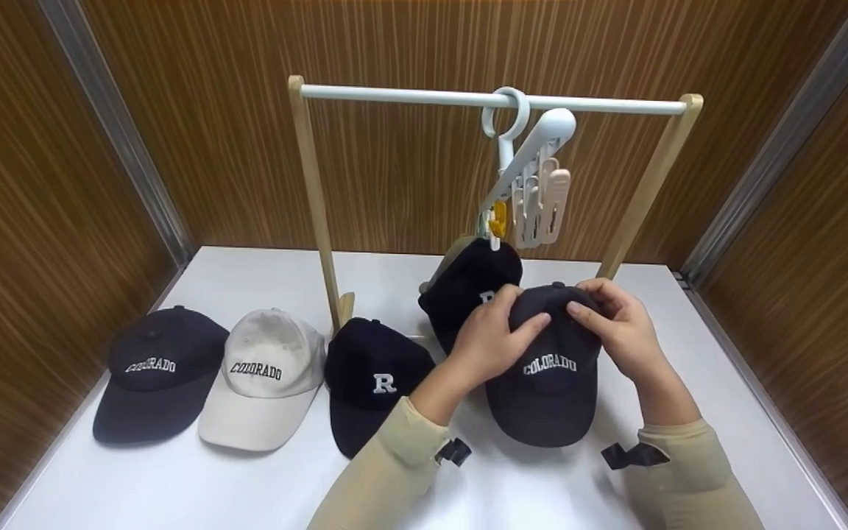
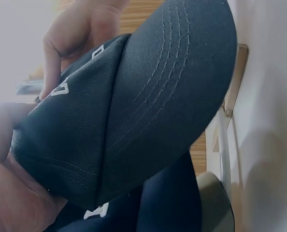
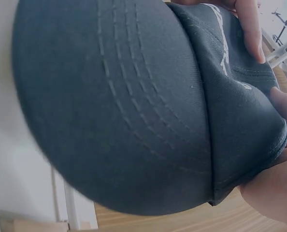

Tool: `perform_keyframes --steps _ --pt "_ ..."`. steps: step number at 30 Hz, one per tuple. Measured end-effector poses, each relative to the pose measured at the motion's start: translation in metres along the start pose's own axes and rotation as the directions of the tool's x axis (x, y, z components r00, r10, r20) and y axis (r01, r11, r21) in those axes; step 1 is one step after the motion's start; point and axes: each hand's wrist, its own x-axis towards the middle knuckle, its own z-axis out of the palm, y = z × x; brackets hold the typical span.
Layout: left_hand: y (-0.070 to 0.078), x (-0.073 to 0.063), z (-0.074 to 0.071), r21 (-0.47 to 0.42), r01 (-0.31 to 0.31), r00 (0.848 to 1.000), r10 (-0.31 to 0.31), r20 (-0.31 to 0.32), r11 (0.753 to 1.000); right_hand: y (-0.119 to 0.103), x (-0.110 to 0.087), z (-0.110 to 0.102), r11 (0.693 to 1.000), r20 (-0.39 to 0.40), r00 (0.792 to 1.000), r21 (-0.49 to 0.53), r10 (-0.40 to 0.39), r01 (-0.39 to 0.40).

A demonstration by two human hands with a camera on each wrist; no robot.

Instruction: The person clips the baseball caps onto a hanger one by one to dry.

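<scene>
A dark baseball cap lettered COLORADO is held above the white table, its brim pointing down toward the front. My left hand grips the crown on its left side, thumb on the front. On the opposite side my right hand pinches the crown, its thumb pressing the top. Fingers behind the cap are partly hidden. Just behind, a black cap with a white letter hangs from a clip of the white hanger. The held cap's stitched brim fills much of the left wrist view and the right wrist view.
A white rail on wooden posts carries the hanger, with several pale clips and a yellow clip. Left on the table lie a dark COLORADO cap, a cream COLORADO cap and a black R cap. Wood-grain walls enclose the table.
</scene>
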Motion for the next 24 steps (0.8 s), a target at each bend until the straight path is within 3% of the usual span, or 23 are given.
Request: perform_keyframes --steps 7,24 --pt "-0.005 0.001 -0.011 -0.050 0.055 0.998 -0.056 -0.015 0.997 -0.001 0.004 0.011 1.000 0.015 1.000 0.003 -0.011 0.011" --pt "-0.025 0.000 -0.037 -0.110 0.031 0.999 -0.033 -0.013 0.993 0.008 0.016 0.035 0.999 0.072 0.996 0.029 -0.045 0.043"
